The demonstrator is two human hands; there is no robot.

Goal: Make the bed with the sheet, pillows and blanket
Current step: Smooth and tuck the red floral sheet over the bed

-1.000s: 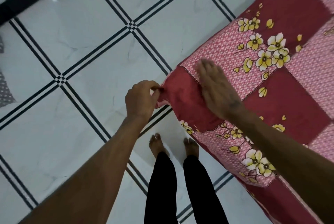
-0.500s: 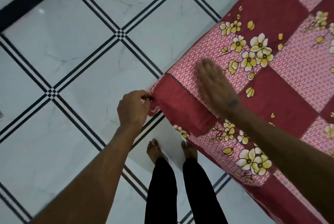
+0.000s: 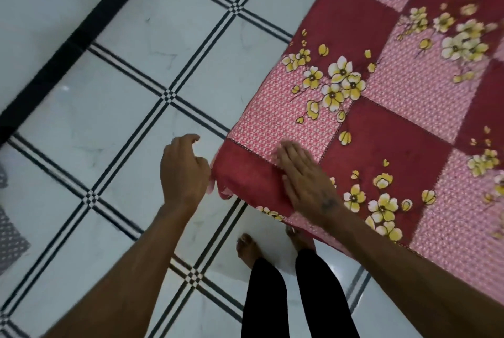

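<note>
**Smoothing the sheet at the bed corner**

The sheet [image 3: 381,124] — red and pink squares with yellow flowers — lies spread over the bed, its corner hanging just past the mattress edge above the tiled floor [image 3: 131,97]. The right hand [image 3: 302,176] lies flat on the sheet just inside that corner, fingers straight and pressed together, palm down; it pinches nothing. The left hand [image 3: 182,171] hangs beside the corner on the floor side, fingers loosely curled. Its knuckles sit right against the hanging edge, but whether any cloth is caught in its grip I cannot tell, for the back of the hand hides the fingertips. The person's bare feet stand on the floor just below the corner.

The cloth looks thin, light and limp, so it should slide and wrinkle easily and will not hold a shape unaided. A sensible hold is the loose hem at the corner — pinched between thumb and fingers and drawn down — while the flat palm keeps the top from creeping. No pillows or blanket are in view.
</note>
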